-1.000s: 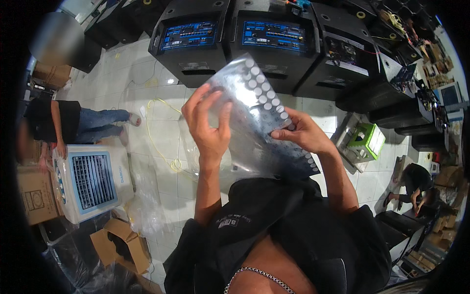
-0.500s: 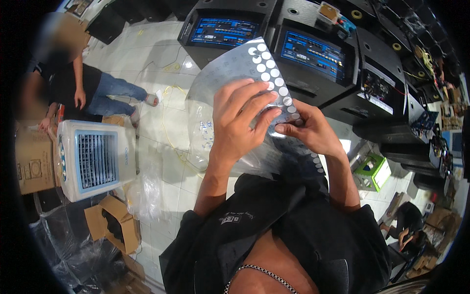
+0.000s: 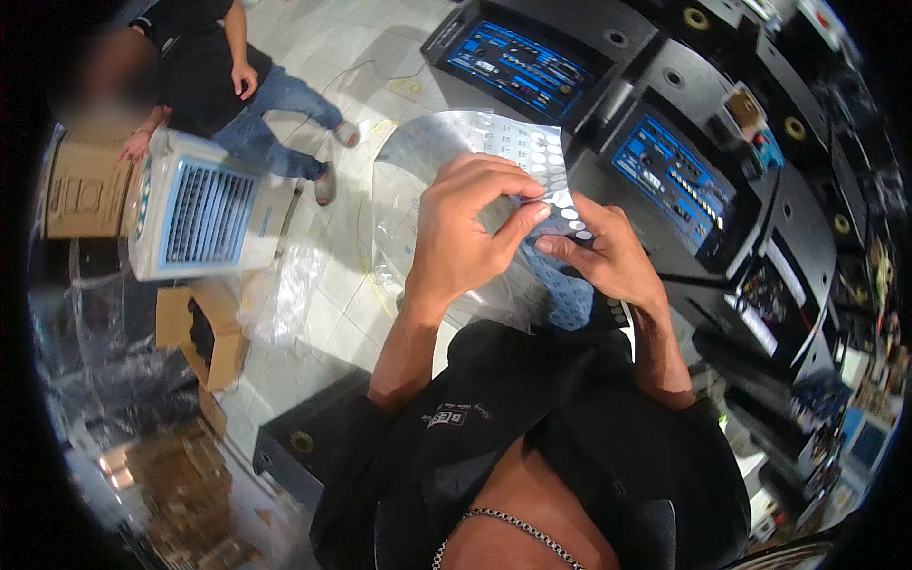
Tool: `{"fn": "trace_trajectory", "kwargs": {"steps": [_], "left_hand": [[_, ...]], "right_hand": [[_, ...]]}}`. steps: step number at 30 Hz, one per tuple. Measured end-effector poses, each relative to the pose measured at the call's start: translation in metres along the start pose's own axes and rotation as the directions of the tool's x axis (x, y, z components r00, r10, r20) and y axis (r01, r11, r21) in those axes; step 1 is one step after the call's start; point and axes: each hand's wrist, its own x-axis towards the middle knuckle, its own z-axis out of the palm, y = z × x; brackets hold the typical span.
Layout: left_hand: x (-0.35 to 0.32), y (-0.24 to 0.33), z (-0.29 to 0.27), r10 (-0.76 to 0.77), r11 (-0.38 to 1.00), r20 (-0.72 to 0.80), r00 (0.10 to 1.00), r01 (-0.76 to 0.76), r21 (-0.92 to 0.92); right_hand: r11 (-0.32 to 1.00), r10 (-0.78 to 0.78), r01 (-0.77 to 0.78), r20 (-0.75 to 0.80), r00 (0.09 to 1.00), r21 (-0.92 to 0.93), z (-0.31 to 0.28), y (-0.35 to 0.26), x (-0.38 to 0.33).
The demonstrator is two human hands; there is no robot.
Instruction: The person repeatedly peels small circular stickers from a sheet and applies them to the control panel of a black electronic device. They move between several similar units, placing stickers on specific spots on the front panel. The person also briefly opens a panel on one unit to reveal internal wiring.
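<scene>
Both hands raised mid-frame, working clear plastic sheet with rows of round white sticker dots [image 3: 446, 180]. Left hand [image 3: 465, 237] curled closed, thumb and forefinger pinching sheet edge at dot rows. Right hand [image 3: 603, 256] closed on same spot from 3 o'clock, fingertips touching left's. Sheet spreads toward 10-12 o'clock from hands. Black speaker cabinets with blue control panels [image 3: 589, 104] at 12-3 o'clock. White-blue air cooler [image 3: 204, 214] at 9 o'clock; another person [image 3: 218, 76] at 11 o'clock beside it. Open cardboard box [image 3: 204, 328] on floor, 8 o'clock.
</scene>
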Motion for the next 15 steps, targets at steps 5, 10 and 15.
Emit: {"fn": "trace_trajectory", "kwargs": {"steps": [5, 10, 15], "left_hand": [[0.04, -0.003, 0.035, -0.076, 0.995, -0.003, 0.997, 0.076, 0.057], [0.074, -0.005, 0.06, -0.159, 0.979, -0.001, 0.987, 0.158, 0.13], [0.097, -0.011, 0.069, -0.267, 0.954, 0.025, 0.963, 0.261, 0.151]], "right_hand": [[0.997, -0.074, 0.071, 0.078, 0.994, 0.033, -0.055, 0.022, 0.03], [0.995, -0.1, 0.096, 0.176, 0.979, 0.033, -0.099, 0.04, 0.062], [0.985, -0.173, 0.168, 0.159, 0.972, 0.048, -0.113, 0.061, 0.083]]}}
